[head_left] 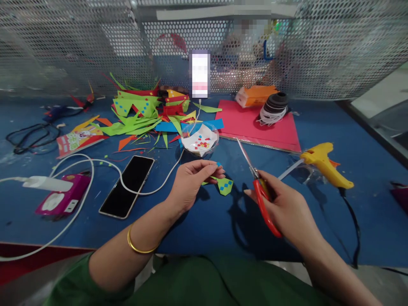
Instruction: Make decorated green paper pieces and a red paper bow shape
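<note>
Between thumb and fingertips, my left hand (194, 178) pinches a small blue paper piece (219, 165). Just under it on the table lies a green paper cutout (225, 186) with blue diamonds on it, partly hidden by the hand. My right hand (283, 204) is wrapped round the red handles of a pair of scissors (262, 199), whose blades point up and away to the left. Beyond my left hand stands a clear bowl (216, 144) lined with white paper, with small red, yellow and blue bits inside.
A yellow glue gun (325, 163) lies at the right. Red sheets (255, 129) carry a dark spool-like object (276, 108) wound with white cord. Left are a black phone (127, 187), a purple power adapter (65, 195), a white cable and green paper scraps (134, 123). A perforated metal screen stands behind.
</note>
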### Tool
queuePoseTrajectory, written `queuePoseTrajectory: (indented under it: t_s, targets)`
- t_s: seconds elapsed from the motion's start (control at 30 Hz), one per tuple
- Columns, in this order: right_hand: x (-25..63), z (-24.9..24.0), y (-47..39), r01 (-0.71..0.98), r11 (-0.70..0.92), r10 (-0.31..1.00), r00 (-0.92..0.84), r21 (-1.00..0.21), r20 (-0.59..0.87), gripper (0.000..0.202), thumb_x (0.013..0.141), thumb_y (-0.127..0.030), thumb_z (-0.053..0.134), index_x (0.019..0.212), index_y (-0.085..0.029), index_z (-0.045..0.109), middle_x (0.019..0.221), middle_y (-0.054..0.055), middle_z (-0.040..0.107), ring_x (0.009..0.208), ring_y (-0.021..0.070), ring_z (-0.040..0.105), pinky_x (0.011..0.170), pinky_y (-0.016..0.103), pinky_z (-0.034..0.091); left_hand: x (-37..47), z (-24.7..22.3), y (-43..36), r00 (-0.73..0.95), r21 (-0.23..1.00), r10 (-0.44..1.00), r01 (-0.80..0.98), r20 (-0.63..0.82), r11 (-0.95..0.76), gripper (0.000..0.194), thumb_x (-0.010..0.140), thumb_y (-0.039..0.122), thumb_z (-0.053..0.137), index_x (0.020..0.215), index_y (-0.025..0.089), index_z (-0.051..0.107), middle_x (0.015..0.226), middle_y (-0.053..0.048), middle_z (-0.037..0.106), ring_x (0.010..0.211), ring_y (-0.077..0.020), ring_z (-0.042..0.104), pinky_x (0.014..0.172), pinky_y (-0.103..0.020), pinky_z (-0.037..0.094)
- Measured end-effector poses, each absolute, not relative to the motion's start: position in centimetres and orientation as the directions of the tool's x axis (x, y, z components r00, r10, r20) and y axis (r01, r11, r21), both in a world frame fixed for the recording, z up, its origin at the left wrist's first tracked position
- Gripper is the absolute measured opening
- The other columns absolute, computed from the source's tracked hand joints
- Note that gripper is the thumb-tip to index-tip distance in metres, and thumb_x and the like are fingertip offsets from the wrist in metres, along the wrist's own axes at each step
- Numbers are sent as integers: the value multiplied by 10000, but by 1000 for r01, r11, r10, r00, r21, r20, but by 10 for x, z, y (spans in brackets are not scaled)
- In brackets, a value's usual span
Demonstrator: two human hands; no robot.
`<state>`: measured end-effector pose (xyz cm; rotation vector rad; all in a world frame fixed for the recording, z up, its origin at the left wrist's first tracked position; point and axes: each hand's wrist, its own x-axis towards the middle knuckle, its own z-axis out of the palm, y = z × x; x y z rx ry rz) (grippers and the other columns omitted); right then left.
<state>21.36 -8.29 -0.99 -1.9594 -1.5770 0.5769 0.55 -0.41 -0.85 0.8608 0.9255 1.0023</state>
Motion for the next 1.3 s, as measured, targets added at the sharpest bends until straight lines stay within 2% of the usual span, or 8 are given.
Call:
queuePoseTrajectory:
  t_s: [0.33, 0.5, 0.6, 0.73, 0.8, 1.1, 1.2, 1.3]
  targets:
    - [204, -19, -74, 993, -111, 989, 113, -25, 97, 325, 937, -352, 559, 1192, -160, 624, 941, 118, 715, 712, 268, 703, 492, 300, 352, 5, -7, -6, 252, 923, 945, -266, -211, 277, 35, 761, 237, 768, 757, 203, 777, 737, -29, 782, 687, -136, 732, 632, -241, 547]
    - [203, -13, -78, 994, -19, 995, 8, 111, 100, 265, 946, -355, 566, 1096, -162, 672, 844, 97, 674, 685, 257, 685, 459, 295, 309, 5, -5, -7, 275, 936, 944, -243, -185, 254, 49, 779, 239, 741, 759, 194, 748, 733, -26, 768, 685, -130, 715, 609, -233, 525]
    - [203, -2, -82, 990, 79, 977, -100, 115, 190, 193, 923, -305, 615, 1026, -159, 688, 884, 104, 685, 719, 262, 687, 469, 306, 372, 5, -3, -7, 332, 935, 925, -231, -183, 268, 80, 797, 260, 723, 783, 182, 718, 730, -22, 747, 680, -126, 695, 594, -225, 512]
    - [195, 18, -76, 911, 374, 832, -246, -175, 498, 190, 962, -202, 589, 1122, -188, 690, 1005, 72, 724, 830, 179, 708, 634, 271, 514, 4, -1, -8, 464, 907, 865, -255, -189, 335, 152, 793, 305, 731, 785, 169, 662, 714, 0, 688, 645, -119, 666, 558, -215, 489]
    - [190, 23, -67, 826, 513, 739, -288, -232, 609, 173, 943, -154, 619, 1089, -191, 705, 991, 62, 732, 849, 155, 702, 705, 254, 529, 3, 0, -8, 531, 889, 826, -264, -190, 374, 179, 796, 318, 726, 766, 162, 643, 696, 12, 648, 605, -108, 639, 534, -210, 473]
    - [191, 18, -43, 717, 683, 443, -557, 138, 702, 133, 894, -82, 657, 969, -182, 700, 876, 44, 761, 807, 163, 681, 891, 359, 499, 1, 0, -8, 625, 833, 734, -235, -266, 501, 194, 773, 327, 712, 742, 161, 616, 616, 25, 589, 485, -84, 538, 450, -199, 434]
    - [193, 14, -44, 704, 698, 458, -579, 130, 675, 173, 909, -85, 623, 987, -221, 696, 918, 24, 758, 860, 154, 679, 932, 345, 483, 1, 0, -9, 646, 819, 702, -204, -299, 536, 186, 753, 324, 718, 735, 165, 624, 621, 26, 584, 472, -83, 529, 445, -208, 435]
    - [192, 9, -45, 734, 677, 600, -513, -50, 614, 169, 946, -138, 566, 967, -254, 687, 944, 20, 741, 899, 166, 668, 912, 345, 479, 2, -1, -9, 641, 828, 698, -170, -320, 535, 204, 760, 348, 711, 707, 169, 630, 626, 20, 584, 463, -86, 532, 448, -222, 427]
